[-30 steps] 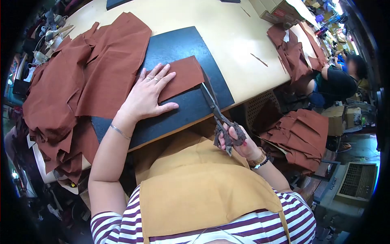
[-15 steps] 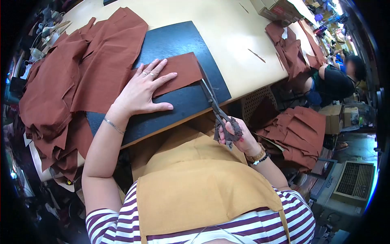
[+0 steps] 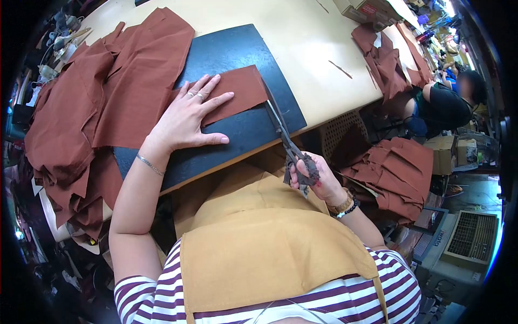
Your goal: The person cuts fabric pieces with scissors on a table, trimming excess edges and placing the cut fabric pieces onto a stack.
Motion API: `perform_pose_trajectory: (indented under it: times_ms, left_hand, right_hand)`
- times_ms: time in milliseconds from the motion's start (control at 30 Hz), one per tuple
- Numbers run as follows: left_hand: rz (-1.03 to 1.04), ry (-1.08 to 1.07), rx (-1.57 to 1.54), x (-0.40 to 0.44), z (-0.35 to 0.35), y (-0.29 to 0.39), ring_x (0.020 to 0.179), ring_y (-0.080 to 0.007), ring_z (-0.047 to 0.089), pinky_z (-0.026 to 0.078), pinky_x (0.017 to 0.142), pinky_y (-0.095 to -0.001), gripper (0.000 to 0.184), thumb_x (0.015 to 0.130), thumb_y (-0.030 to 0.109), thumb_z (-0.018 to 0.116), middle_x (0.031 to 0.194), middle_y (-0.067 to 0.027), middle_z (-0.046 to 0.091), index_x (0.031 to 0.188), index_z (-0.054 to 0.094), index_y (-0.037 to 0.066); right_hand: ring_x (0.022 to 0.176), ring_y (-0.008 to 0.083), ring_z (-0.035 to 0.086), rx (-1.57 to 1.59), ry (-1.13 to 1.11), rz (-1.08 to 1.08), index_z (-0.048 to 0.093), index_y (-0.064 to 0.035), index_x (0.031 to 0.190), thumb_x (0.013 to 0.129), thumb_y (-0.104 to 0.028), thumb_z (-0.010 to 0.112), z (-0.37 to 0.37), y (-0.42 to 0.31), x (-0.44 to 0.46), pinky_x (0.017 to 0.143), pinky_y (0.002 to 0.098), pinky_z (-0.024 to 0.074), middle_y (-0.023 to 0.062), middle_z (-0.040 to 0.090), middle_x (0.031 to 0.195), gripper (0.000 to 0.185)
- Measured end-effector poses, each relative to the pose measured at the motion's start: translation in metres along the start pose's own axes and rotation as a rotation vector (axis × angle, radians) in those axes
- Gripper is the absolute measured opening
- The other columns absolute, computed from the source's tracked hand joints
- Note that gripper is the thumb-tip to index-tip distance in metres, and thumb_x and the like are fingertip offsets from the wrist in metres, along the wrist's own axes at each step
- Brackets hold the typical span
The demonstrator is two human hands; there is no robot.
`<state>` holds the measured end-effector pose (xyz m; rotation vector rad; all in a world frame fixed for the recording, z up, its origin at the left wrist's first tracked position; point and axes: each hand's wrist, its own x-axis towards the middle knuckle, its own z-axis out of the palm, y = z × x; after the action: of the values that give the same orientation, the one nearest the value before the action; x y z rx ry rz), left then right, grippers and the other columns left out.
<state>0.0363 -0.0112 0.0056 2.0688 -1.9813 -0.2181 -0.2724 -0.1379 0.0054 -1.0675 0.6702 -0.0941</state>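
Note:
My left hand lies flat with fingers spread on a rust-brown fabric piece, pressing it against a black board. In my right hand is a pair of scissors, its handles wrapped in dark, ragged cloth. The blades are apart and point away from me at the right end of the fabric. One dark blade runs along that end; the other, brighter one shows near the fabric's lower right corner. Whether the blades touch the cloth I cannot tell.
A large heap of rust-brown fabric covers the left of the pale table. More brown cloth is stacked at lower right, beside cardboard boxes. Another person sits at the far right. A cardboard box stands at the back.
The whole view has shifted slightly. My left hand stays flat on the fabric, and the scissors in my right hand remain at its right end with little visible movement.

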Motion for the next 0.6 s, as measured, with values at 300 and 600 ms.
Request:
perform_pose_trajectory:
  times_ms: [300, 600]
  left_hand:
    - [-0.01, -0.001, -0.003, 0.001, 0.002, 0.0, 0.141, -0.0329, 0.018, 0.013, 0.113, -0.0526, 0.094, 0.065, 0.079, 0.056, 0.153, -0.0125, 0.022, 0.141, 0.041, 0.025]
    - [0.051, -0.021, -0.022, 0.001, -0.001, 0.005, 0.139, -0.038, 0.02, 0.016, 0.11, -0.0573, 0.093, 0.065, 0.074, 0.06, 0.152, -0.0159, 0.024, 0.14, 0.042, 0.022]
  right_hand:
    - [0.057, 0.0079, 0.057, -0.079, 0.007, 0.048, 0.057, -0.0069, 0.085, 0.09, -0.025, 0.063, -0.003, -0.003, -0.012, 0.053, 0.0192, 0.0436, 0.0019, 0.059, 0.067, 0.019]
    - [0.059, 0.0081, 0.057, 0.024, 0.006, 0.023, 0.057, -0.0057, 0.086, 0.09, -0.026, 0.064, 0.004, -0.011, -0.004, 0.055, 0.0203, 0.0458, 0.0017, 0.059, 0.069, 0.022]
